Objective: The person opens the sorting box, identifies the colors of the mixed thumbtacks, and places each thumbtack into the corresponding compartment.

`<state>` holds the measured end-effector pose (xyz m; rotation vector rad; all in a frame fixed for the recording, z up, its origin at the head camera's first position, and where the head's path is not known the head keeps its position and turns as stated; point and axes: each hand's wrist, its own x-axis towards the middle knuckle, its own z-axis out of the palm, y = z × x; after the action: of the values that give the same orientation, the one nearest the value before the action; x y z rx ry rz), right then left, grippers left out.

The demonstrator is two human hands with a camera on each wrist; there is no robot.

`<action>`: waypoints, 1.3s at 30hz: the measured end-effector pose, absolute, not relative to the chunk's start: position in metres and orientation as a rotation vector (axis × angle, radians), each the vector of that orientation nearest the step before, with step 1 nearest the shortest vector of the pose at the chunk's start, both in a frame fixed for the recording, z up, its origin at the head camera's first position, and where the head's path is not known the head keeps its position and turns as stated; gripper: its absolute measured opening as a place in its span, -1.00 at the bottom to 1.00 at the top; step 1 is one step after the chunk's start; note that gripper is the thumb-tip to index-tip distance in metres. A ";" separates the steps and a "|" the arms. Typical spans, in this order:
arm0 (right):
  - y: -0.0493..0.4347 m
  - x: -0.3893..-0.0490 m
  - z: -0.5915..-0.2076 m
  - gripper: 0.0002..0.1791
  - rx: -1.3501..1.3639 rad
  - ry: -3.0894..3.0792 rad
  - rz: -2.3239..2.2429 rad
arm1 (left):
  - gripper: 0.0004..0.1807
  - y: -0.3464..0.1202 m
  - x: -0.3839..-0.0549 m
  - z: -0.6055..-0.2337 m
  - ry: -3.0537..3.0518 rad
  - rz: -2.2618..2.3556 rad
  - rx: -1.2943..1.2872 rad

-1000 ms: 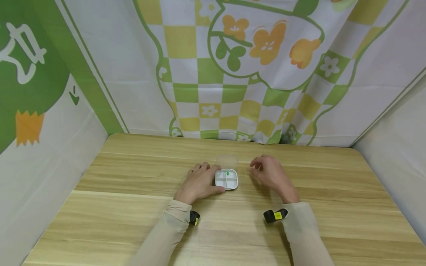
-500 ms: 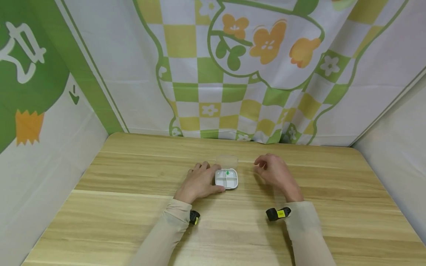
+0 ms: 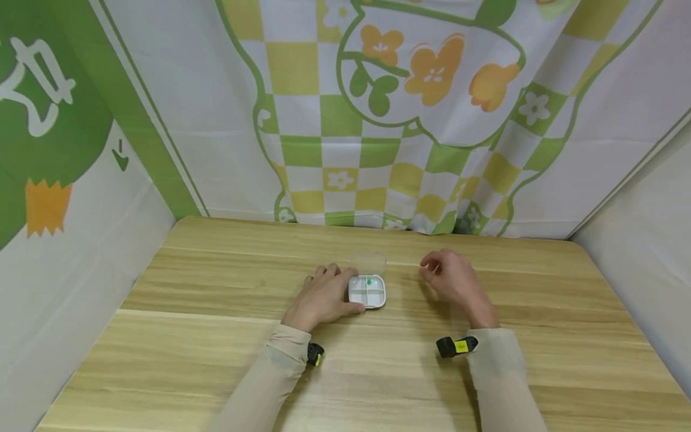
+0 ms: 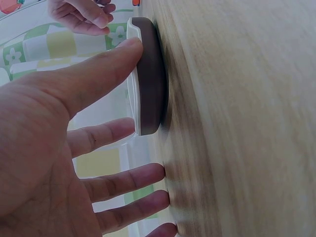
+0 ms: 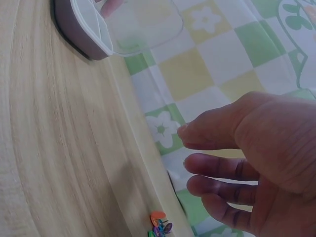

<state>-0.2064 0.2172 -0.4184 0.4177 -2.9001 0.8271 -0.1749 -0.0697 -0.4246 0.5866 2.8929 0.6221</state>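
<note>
A small pill box [image 3: 367, 299] with a white four-part inside and dark outer wall lies on the table. Its clear lid [image 5: 148, 24] stands raised at the far side. One small green piece [image 3: 369, 281] sits in the far right compartment. My left hand [image 3: 322, 297] holds the box from the left, thumb on the near edge and index finger at the far corner; the other fingertips touch the table. To the right of the box, my right hand [image 3: 453, 279] hovers with loosely curled fingers and nothing visible between them.
Several small colourful pieces [image 5: 158, 224] lie on the wooden table [image 3: 216, 360], below the right hand in the right wrist view; the hand hides them in the head view. A patterned curtain [image 3: 345, 150] hangs along the table's back edge.
My right hand has shifted a little to the right, away from the box. The left hand and the pill box have stayed in place.
</note>
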 end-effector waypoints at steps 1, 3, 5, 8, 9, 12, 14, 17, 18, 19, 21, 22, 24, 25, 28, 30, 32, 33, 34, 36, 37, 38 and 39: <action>0.218 -0.206 -0.418 -0.86 0.417 -2.899 0.826 | -0.20 -0.070 -0.175 -0.425 2.892 0.621 0.584; 0.219 -0.206 -0.419 -0.86 0.418 -2.895 0.825 | -0.20 -0.070 -0.175 -0.425 2.892 0.618 0.582; 0.220 -0.206 -0.419 -0.87 0.417 -2.891 0.828 | -0.21 -0.070 -0.175 -0.425 2.891 0.623 0.583; 0.222 -0.207 -0.419 -0.87 0.414 -2.885 0.829 | -0.21 -0.070 -0.175 -0.426 2.887 0.630 0.584; 0.223 -0.207 -0.419 -0.87 0.412 -2.885 0.828 | -0.21 -0.070 -0.175 -0.426 2.885 0.632 0.585; 0.225 -0.207 -0.419 -0.87 0.405 -2.887 0.829 | -0.20 -0.070 -0.176 -0.427 2.883 0.634 0.586; 0.227 -0.207 -0.419 -0.87 0.401 -2.890 0.831 | -0.20 -0.070 -0.176 -0.427 2.882 0.636 0.587; 0.229 -0.207 -0.419 -0.87 0.394 -2.893 0.828 | -0.19 -0.070 -0.176 -0.427 2.877 0.634 0.582; 0.230 -0.207 -0.419 -0.87 0.391 -2.895 0.828 | -0.19 -0.070 -0.176 -0.427 2.875 0.636 0.579; 0.231 -0.207 -0.418 -0.87 0.388 -2.896 0.828 | -0.19 -0.070 -0.176 -0.427 2.874 0.640 0.578; 0.233 -0.207 -0.418 -0.88 0.383 -2.903 0.829 | -0.19 -0.070 -0.176 -0.427 2.873 0.642 0.576; 0.234 -0.206 -0.418 -0.88 0.376 -2.908 0.830 | -0.19 -0.070 -0.176 -0.427 2.872 0.643 0.575; 0.236 -0.206 -0.417 -0.88 0.366 -2.921 0.828 | -0.20 -0.070 -0.176 -0.427 2.873 0.647 0.572; 0.236 -0.206 -0.417 -0.88 0.361 -2.928 0.823 | -0.20 -0.070 -0.176 -0.427 2.873 0.645 0.572; 0.238 -0.205 -0.416 -0.88 0.328 -2.957 0.809 | -0.20 -0.070 -0.176 -0.426 2.874 0.638 0.570; 0.239 -0.205 -0.415 -0.88 0.310 -2.976 0.798 | -0.20 -0.070 -0.176 -0.426 2.876 0.635 0.572; 0.240 -0.205 -0.414 -0.88 0.294 -2.994 0.795 | -0.20 -0.070 -0.176 -0.426 2.878 0.635 0.573; 0.240 -0.205 -0.414 -0.88 0.288 -3.001 0.794 | -0.20 -0.070 -0.176 -0.426 2.879 0.635 0.573; 0.241 -0.204 -0.414 -0.89 0.282 -3.008 0.792 | -0.20 -0.070 -0.176 -0.426 2.879 0.635 0.571; 0.241 -0.204 -0.413 -0.89 0.250 -3.027 0.794 | -0.20 -0.070 -0.176 -0.426 2.879 0.635 0.571; 0.242 -0.203 -0.413 -0.90 0.229 -3.039 0.798 | -0.20 -0.070 -0.176 -0.426 2.879 0.635 0.572; 0.242 -0.203 -0.412 -0.90 0.207 -3.048 0.799 | -0.19 -0.070 -0.176 -0.426 2.879 0.633 0.573; 0.242 -0.203 -0.412 -0.90 0.182 -3.059 0.799 | -0.19 -0.069 -0.176 -0.426 2.880 0.634 0.574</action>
<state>-0.2028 0.2424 -0.4118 0.1824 -3.0594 0.7987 -0.1760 -0.0695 -0.4256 0.5745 2.8805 0.6342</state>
